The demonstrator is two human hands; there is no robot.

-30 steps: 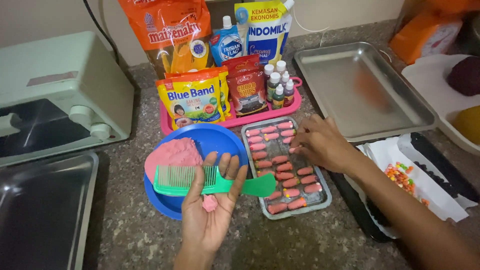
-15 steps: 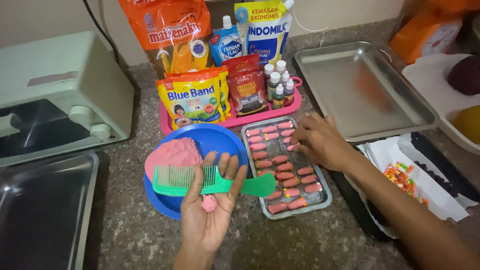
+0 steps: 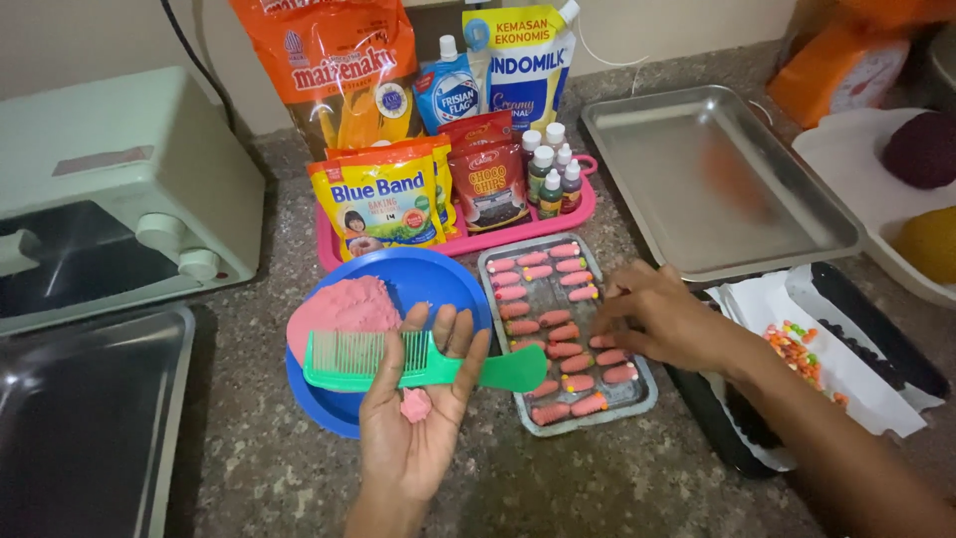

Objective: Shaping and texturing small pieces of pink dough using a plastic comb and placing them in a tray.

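Note:
My left hand [image 3: 413,423] lies palm up over the blue plate [image 3: 438,284]. A green comb [image 3: 398,361] rests across its fingers and a small lump of pink dough [image 3: 415,405] sits in the palm. A big mound of pink dough [image 3: 344,311] lies on the plate. My right hand [image 3: 667,324] rests fingers down on the small metal tray [image 3: 637,399], touching the ridged pink dough pieces [image 3: 558,339] lined up in two rows.
A pink tray [image 3: 578,207] with packets and small dropper bottles stands behind the plate. A large bare metal pan [image 3: 712,179] is at back right, a toaster oven [image 3: 110,199] at left, a dark pan [image 3: 85,428] front left, coloured candies [image 3: 797,349] on paper right.
My right hand has shifted slightly along the small tray's pieces. My left hand with comb and dough has stayed put.

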